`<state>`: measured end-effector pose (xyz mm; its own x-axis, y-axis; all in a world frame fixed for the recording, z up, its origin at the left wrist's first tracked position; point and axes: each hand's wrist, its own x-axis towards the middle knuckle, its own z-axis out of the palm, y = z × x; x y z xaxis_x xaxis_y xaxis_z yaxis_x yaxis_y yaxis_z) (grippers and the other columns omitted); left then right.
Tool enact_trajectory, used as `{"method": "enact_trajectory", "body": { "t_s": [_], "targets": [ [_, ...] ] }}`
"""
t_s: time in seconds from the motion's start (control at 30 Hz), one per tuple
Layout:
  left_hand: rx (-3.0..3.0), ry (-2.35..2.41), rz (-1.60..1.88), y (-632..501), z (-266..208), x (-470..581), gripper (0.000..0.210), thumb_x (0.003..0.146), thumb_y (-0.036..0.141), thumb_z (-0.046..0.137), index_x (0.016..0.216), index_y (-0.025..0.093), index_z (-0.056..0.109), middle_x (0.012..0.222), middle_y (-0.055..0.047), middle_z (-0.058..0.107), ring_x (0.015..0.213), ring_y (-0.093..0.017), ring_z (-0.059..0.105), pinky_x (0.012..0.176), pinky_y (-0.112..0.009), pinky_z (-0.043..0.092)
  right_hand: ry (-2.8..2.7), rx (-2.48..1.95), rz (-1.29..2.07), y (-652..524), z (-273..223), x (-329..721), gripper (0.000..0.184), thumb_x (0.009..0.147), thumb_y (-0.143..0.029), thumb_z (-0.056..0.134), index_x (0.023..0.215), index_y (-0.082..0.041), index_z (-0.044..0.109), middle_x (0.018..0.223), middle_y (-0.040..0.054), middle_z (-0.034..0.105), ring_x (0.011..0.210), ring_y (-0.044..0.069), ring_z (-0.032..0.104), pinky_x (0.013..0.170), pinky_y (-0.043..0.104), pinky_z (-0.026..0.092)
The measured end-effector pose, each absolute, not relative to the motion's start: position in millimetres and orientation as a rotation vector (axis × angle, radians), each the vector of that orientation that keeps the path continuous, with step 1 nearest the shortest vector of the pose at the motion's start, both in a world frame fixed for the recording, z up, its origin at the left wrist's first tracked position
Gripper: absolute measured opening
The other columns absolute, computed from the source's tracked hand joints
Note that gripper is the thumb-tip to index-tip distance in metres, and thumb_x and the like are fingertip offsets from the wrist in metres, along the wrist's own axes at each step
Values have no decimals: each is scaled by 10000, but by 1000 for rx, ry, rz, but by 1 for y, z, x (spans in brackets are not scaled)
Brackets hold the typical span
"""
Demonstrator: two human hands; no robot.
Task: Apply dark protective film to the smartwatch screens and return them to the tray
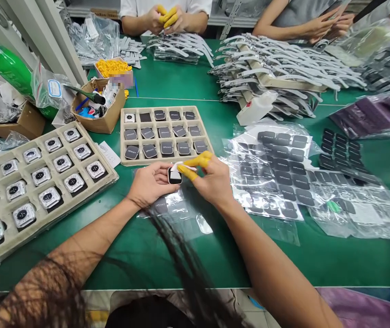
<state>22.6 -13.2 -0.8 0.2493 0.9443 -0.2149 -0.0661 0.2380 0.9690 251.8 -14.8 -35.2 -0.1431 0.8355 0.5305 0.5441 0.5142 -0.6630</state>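
My left hand [151, 183] grips a smartwatch case [175, 177] by its side, its dark screen facing up. Yellow finger cots cover fingertips of my right hand [211, 177], which pinches a white cloth [178, 167] against the top of that screen. Just beyond my hands lies a beige tray [124, 157] whose pockets mostly hold watch cases topped with dark printed film; one at its back left shows a bare sensor back. Under my hands are clear plastic film pieces [181, 207]. What the fingers cover of the watch case is hidden.
On the left, another beige tray [108, 184] holds several watch cases, sensor side up. Sheets of dark stickers [280, 173] lie at right. Behind them stands a stack of grey watch straps [270, 68] beside a white bottle [258, 108]. Co-workers sit across the green table [181, 86].
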Motion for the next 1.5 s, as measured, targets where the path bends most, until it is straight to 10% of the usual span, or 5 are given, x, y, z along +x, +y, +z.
{"method": "enact_trajectory", "body": {
  "t_s": [0.33, 0.57, 0.93, 1.2, 1.5],
  "targets": [
    [899, 1063, 985, -9, 4, 22, 750, 530, 99, 1241, 1172, 186, 864, 990, -8, 910, 944, -201, 868, 1008, -377, 756, -1802, -1449, 60, -36, -37, 250, 269, 1155, -377, 813, 1343, -221, 926, 1305, 225, 874, 1259, 439, 791, 1134, 692, 688],
    [653, 1006, 1022, 4, 4, 14, 637, 686, -42, 1056, 1253, 169, 857, 1014, 11, 867, 1080, -205, 862, 1289, -488, 676, -2182, -1207, 725, -62, -33, 243, 995, 1032, -309, 1065, 1907, -432, 606, 1532, 113, 953, 1513, 456, 816, 1309, 764, 664],
    [482, 976, 980, -1, 22, 16, 366, 934, 27, 1032, 1202, 172, 829, 1011, 5, 866, 951, -156, 777, 1134, -397, 646, -2061, -1224, 509, -49, -44, 232, 789, 1126, -319, 958, 1857, -364, 665, 1092, 23, 1000, 1189, 415, 861, 1147, 625, 696],
    [435, 975, 1006, 1, 22, 17, 406, 908, 50, 1116, 1140, 182, 810, 1004, 13, 831, 874, -135, 733, 1009, -346, 650, -2103, -1149, 434, -44, -41, 237, 153, 1170, -297, 862, 1211, -382, 982, 994, 70, 919, 1010, 344, 763, 1013, 576, 637],
    [478, 1040, 1051, -6, 22, 25, 446, 917, 14, 1083, 1226, 166, 799, 979, 18, 850, 909, -155, 772, 1069, -386, 649, -2225, -896, 346, -57, -26, 244, 194, 1198, -220, 851, 1137, -393, 914, 1390, 45, 976, 1369, 376, 774, 1185, 616, 553]
  ]
}}
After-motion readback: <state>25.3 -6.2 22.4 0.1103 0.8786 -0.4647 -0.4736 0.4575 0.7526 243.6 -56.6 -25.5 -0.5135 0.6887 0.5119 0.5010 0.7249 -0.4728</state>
